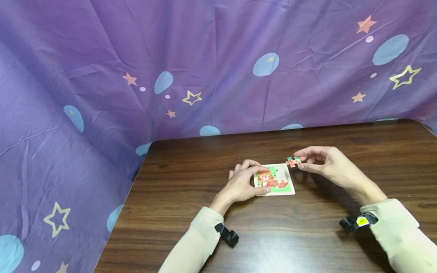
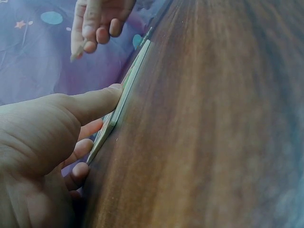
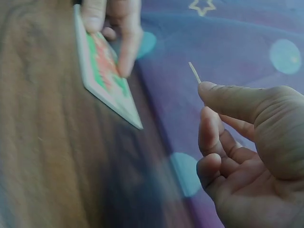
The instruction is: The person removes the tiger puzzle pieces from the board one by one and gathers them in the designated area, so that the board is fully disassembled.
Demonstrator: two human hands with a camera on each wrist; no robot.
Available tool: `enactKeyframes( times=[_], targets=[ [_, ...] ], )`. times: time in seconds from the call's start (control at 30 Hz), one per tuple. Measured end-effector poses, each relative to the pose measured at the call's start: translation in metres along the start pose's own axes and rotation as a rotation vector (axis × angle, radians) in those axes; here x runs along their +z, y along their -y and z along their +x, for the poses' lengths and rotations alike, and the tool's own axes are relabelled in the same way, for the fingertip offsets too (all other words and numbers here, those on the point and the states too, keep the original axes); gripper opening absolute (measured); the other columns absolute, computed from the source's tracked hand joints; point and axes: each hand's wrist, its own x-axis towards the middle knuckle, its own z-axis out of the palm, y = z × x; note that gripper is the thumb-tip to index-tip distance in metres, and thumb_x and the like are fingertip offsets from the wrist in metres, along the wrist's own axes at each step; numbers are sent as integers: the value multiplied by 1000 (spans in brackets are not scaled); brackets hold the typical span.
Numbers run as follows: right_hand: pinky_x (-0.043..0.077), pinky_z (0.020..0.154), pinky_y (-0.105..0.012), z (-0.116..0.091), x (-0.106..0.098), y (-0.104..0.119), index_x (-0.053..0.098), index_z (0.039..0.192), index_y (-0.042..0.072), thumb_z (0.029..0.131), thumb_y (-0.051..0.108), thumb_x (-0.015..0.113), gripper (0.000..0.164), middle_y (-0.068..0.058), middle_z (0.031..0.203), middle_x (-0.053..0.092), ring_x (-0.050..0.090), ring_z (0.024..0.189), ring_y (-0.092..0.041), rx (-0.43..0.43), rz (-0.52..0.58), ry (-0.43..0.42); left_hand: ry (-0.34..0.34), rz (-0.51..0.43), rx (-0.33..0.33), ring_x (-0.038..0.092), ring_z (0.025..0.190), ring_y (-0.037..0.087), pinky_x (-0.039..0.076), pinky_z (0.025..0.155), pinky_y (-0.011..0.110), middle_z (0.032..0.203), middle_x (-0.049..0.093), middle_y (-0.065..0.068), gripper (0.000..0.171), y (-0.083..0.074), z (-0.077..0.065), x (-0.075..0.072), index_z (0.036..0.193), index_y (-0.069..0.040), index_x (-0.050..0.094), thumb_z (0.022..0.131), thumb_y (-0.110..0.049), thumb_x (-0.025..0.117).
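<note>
A small square jigsaw puzzle [image 1: 283, 193] with a pale border and an orange tiger on green lies flat on the table. My left hand [image 1: 240, 184] holds its left side, the thumb at the near edge and the index finger across the top. Beyond the puzzle's far right corner, my right hand [image 1: 334, 166] pinches a loose jigsaw piece [image 1: 293, 162], orange and green, between thumb and fingers. The right wrist view shows that jigsaw piece [image 3: 194, 72] edge-on, raised off the table. A gap with part of the green backing shows in the picture's upper right.
The brown wooden table [image 1: 158, 214] stretches around both hands. A purple cloth [image 1: 220, 72] with stars and blue spots hangs behind it and along its left side. Black straps [image 1: 227, 235] sit on both wrists over pale sleeves.
</note>
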Motion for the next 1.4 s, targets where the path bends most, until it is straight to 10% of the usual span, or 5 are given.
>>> enactKeyframes(
  times=[0.7, 1.4],
  targets=[
    [52, 71, -20, -29, -79, -3, 79, 130, 10, 98, 8, 85, 32, -8, 95, 79, 72, 83, -11, 30, -175, -156, 2, -15, -4, 49, 132, 21, 35, 105, 42, 155, 55, -4, 62, -3, -3, -3, 151, -33, 70, 92, -41, 91],
    [50, 69, -19, -79, -81, -51, 78, 129, 6, 96, 4, 86, 34, -3, 93, 80, 70, 83, -5, 60, -206, -90, 24, 12, -6, 49, 132, 16, 36, 103, 38, 155, 54, -8, 62, -7, -4, -7, 152, -35, 69, 94, -45, 89]
  ],
)
